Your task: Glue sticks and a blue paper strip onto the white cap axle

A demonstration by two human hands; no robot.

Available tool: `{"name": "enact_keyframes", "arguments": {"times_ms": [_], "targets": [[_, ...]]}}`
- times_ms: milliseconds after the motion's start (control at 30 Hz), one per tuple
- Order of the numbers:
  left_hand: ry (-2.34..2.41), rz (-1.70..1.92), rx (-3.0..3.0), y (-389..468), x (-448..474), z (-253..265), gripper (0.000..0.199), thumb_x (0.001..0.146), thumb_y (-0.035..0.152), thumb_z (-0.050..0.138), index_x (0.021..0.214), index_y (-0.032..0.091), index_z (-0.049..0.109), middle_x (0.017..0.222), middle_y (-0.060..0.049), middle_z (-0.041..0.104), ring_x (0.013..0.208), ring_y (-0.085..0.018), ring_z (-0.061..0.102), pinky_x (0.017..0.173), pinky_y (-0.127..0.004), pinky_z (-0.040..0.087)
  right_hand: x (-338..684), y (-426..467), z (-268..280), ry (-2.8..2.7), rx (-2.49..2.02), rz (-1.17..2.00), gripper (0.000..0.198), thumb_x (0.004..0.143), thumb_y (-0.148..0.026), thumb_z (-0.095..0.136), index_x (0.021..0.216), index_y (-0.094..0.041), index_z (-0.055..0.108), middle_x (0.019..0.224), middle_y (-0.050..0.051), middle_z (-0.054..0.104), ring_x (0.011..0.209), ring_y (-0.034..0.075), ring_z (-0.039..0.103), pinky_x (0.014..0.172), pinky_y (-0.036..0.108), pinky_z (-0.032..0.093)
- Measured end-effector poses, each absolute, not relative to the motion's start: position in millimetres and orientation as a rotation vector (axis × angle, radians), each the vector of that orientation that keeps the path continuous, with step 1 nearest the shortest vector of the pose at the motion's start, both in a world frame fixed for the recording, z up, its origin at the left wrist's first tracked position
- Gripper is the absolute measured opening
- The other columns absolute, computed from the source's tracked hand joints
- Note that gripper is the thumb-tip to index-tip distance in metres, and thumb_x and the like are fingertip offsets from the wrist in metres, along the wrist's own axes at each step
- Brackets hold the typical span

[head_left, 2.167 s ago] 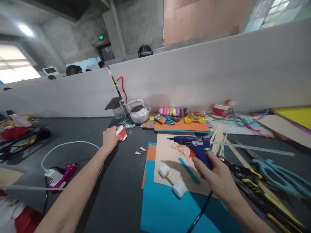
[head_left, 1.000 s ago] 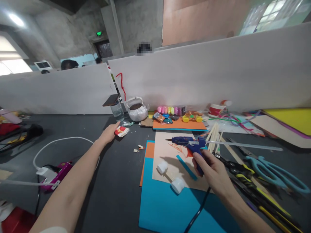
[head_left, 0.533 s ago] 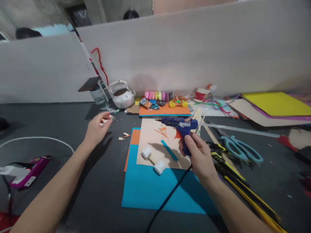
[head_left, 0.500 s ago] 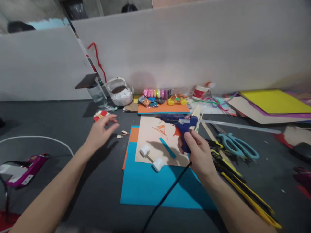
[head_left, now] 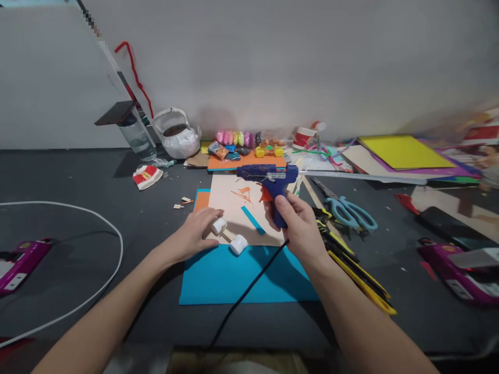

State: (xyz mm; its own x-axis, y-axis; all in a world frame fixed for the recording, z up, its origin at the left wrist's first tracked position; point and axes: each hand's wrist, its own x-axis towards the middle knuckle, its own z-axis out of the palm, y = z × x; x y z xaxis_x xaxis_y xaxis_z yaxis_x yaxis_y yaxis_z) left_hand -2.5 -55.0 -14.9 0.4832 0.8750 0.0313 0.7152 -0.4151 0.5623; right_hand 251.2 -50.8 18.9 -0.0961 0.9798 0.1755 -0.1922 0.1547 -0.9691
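My right hand (head_left: pixel 298 223) grips a blue hot glue gun (head_left: pixel 278 179) by its handle, nozzle pointing left, with a long clear glue stick (head_left: pixel 358 177) out of its back. My left hand (head_left: pixel 191 234) is beside a small piece with two white round ends joined by thin sticks (head_left: pixel 229 235); thumb and fingers are apart around its left end, and I cannot tell whether they touch it. That piece lies on a cream paper sheet (head_left: pixel 224 195) over a blue sheet (head_left: pixel 249 280). A blue strip (head_left: pixel 253 220) and orange scraps (head_left: pixel 244 195) lie on the cream sheet.
Light-blue scissors (head_left: pixel 353 212) and yellow-black cutters (head_left: pixel 358 275) lie at right. Behind are a white basket (head_left: pixel 179 140), clay packs (head_left: pixel 237 138) and a yellow toy piece (head_left: pixel 268 150). Purple power strips (head_left: pixel 25 265) sit either side, and the gun's black cord (head_left: pixel 249 291) crosses the blue sheet.
My left hand has moved right and down, from near the red-and-white paper scrap to the white-ended piece. My right hand still holds the glue gun. The camera view has shifted.
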Motion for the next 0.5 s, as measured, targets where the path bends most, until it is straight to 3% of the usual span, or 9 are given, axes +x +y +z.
{"name": "enact_keyframes", "arguments": {"times_ms": [133, 233, 400, 500], "targets": [[1.214, 0.446, 2.261, -41, -2, -11, 0.035, 0.083, 0.024, 0.067, 0.117, 0.025, 0.062, 0.121, -0.006, 0.065, 0.115, -0.025, 0.058, 0.099, -0.041, 0.044, 254, -53, 20, -1.248, -0.923, 1.217, 0.045, 0.093, -0.054, 0.057, 0.067, -0.017, 0.058, 0.066, 0.000, 0.050, 0.059, 0.009, 0.044, 0.050, 0.023, 0.031], [1.229, 0.514, 2.226, -41, -3, -11, 0.019, 0.083, 0.025, 0.066, 0.102, 0.024, 0.065, 0.108, -0.003, 0.067, 0.101, -0.021, 0.062, 0.089, -0.034, 0.048, 254, -53, 22, -1.248, -0.966, 1.226, 0.046, 0.093, -0.055, 0.056, 0.067, -0.017, 0.060, 0.069, 0.001, 0.053, 0.061, 0.010, 0.045, 0.052, 0.023, 0.034], [1.486, 0.788, 2.076, -52, -12, -17, 0.022, 0.085, 0.027, 0.065, 0.106, 0.023, 0.059, 0.105, -0.004, 0.067, 0.087, -0.018, 0.062, 0.075, -0.030, 0.050, 252, -56, 26, -1.243, -1.022, 1.238, 0.044, 0.090, -0.055, 0.060, 0.069, -0.017, 0.063, 0.064, 0.002, 0.057, 0.056, 0.010, 0.047, 0.049, 0.022, 0.037], [1.642, 0.987, 1.994, -59, -13, -16, 0.021, 0.086, 0.028, 0.065, 0.104, 0.023, 0.057, 0.111, -0.004, 0.066, 0.082, -0.016, 0.062, 0.068, -0.028, 0.049, 251, -60, 25, -1.262, -1.042, 1.257, 0.035, 0.092, -0.050, 0.059, 0.082, -0.018, 0.070, 0.066, 0.003, 0.063, 0.051, 0.010, 0.048, 0.045, 0.022, 0.039]]}}
